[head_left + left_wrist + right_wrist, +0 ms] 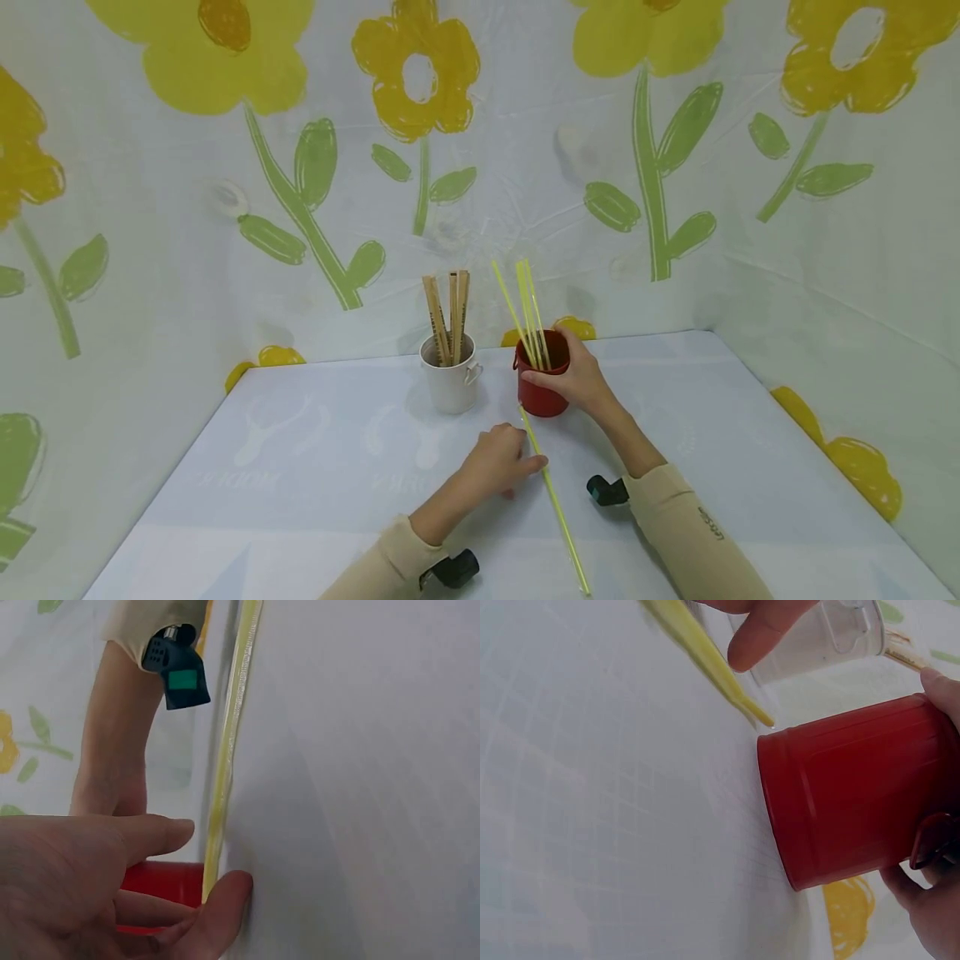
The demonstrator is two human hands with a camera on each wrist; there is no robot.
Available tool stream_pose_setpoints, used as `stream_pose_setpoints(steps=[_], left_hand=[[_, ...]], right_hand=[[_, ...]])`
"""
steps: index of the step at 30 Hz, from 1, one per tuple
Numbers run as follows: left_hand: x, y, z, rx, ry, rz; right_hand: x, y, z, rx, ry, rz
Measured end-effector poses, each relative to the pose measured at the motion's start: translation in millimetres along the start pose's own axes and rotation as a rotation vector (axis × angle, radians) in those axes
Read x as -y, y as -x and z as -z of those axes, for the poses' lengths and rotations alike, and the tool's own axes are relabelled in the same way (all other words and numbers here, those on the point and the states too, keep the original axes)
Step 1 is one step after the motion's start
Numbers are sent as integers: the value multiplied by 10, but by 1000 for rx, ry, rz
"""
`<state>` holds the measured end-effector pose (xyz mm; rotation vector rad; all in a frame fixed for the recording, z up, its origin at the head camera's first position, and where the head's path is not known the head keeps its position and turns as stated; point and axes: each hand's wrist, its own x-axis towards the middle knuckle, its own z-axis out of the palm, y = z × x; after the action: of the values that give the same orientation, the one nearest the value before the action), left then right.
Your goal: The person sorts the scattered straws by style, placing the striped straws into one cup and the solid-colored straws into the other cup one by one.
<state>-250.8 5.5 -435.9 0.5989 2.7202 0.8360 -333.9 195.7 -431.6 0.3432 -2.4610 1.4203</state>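
Note:
A yellow straw (561, 515) in a clear wrapper lies lengthwise on the table, its far end near the base of a small red bucket (542, 402). My left hand (495, 462) is at the far half of this straw. In the left wrist view its thumb and fingers (225, 911) stand apart, with the straw passing between them. My right hand (581, 377) grips the red bucket, thumb on the near side and fingers around the right side. Several yellow straws (523, 300) stand in that bucket, leaning left. The bucket is upright on the table.
A white bucket (450, 388) with several brown printed sticks (456, 317) stands left of the red one. The white table (300, 467) ends at a flower-patterned cloth (510, 192) behind and at both sides. A small dark camera (456, 570) sits at each wrist.

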Motion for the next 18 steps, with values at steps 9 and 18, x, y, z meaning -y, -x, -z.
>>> stream_pose_setpoints(steps=[9, 18], left_hand=[[-125, -22, -72, -56, -182, 20], [-124, -3, -58, -48, -180, 57]], right_hand=[[2, 10, 8, 0, -8, -1], [19, 12, 13, 4, -9, -3]])
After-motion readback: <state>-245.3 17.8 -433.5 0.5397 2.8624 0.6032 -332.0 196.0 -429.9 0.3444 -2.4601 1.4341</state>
